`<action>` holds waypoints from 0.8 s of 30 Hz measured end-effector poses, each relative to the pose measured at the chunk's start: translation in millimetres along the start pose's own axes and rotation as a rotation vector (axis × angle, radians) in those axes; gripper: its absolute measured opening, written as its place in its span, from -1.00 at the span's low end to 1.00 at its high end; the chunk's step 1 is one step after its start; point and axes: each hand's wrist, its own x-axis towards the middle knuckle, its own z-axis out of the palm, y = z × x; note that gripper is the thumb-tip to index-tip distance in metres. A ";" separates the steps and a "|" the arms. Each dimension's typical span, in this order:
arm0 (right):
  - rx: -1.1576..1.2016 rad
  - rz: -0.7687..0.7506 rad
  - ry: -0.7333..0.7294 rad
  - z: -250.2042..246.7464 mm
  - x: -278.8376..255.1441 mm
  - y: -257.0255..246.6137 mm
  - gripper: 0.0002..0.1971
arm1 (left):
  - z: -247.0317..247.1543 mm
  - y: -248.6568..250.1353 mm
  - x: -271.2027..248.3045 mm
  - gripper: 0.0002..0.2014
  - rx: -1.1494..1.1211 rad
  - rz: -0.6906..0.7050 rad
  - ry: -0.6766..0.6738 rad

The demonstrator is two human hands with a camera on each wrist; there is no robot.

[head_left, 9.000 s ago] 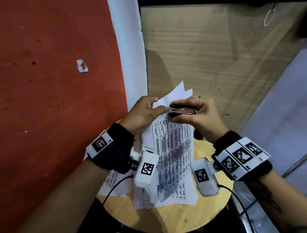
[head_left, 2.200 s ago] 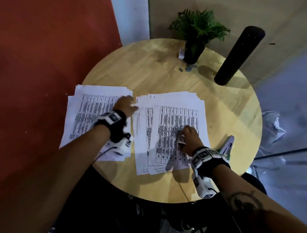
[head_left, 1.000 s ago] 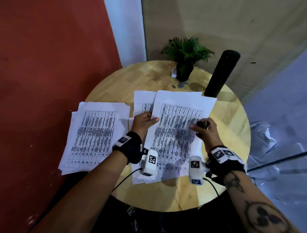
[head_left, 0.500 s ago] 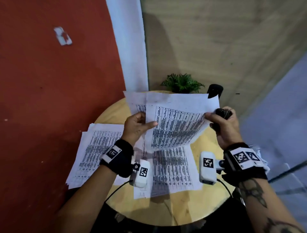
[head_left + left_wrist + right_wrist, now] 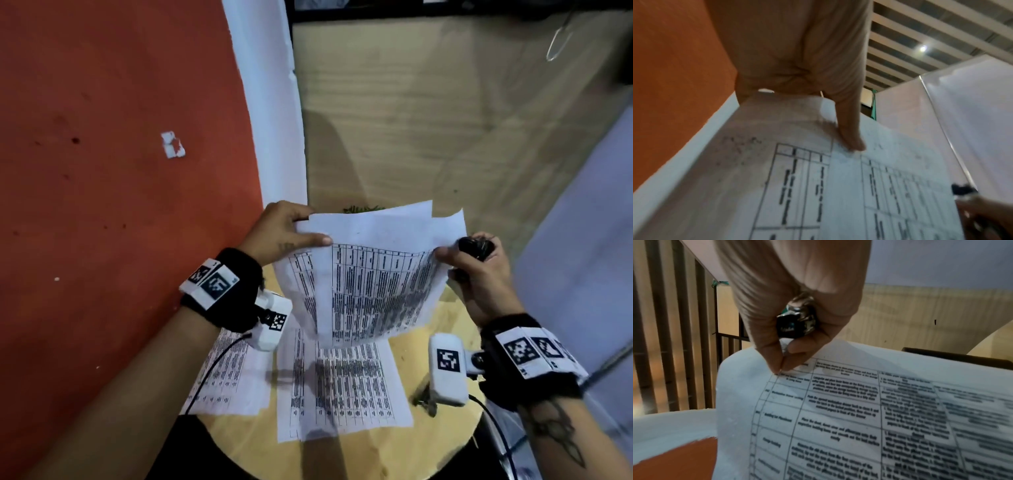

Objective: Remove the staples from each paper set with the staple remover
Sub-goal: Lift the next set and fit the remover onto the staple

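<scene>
- Lifted higher than half a second ago: paper set [image 5: 370,274] now raised clear of the round wooden desk [image 5: 404,442], hiding the plant and dark cylinder seen behind it before.
- On the desk, two more printed stacks: one directly below the raised set [image 5: 342,387], another to the left under the left wrist [image 5: 226,377].
- Left hand [image 5: 281,229] at the set's top left corner, thumb across the front, fingers behind the sheets, pinching the paper.
- Left wrist view only: thumb tip [image 5: 851,141] pressed flat on the top margin of the page, just above the printed table.
- Right hand [image 5: 479,270] at the top right corner, curled around the staple remover [image 5: 474,246].
- Right wrist view only: staple remover [image 5: 797,322] black and chrome, tucked in the palm, while thumb and forefinger [image 5: 777,360] nip the sheet's edge below it.
- Head view only: second sheet edge peeking out behind the front page at the top.
- Staple itself too small to make out in any view.
</scene>
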 end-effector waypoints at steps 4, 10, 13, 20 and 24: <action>0.023 -0.008 0.009 0.5 -6.9 -0.1 -0.53 | -2.3 14.9 -13.8 -0.73 -0.073 0.031 -0.029; 0.052 -0.136 0.219 4.1 -15.6 4.5 -0.56 | -4.6 24.1 -20.1 -0.73 -0.011 0.015 0.041; -0.075 -0.353 0.317 9.6 -25.6 -3.3 -0.52 | -8.4 24.7 -21.3 -0.52 0.019 0.015 0.067; -0.517 -0.491 -0.100 57.2 -48.8 -14.1 -0.48 | -4.7 23.9 -18.9 -0.27 -0.041 -0.058 0.207; -0.786 -0.665 -0.263 82.9 -53.1 -21.8 -0.55 | -2.2 33.7 -22.5 -0.33 -0.056 -0.079 0.203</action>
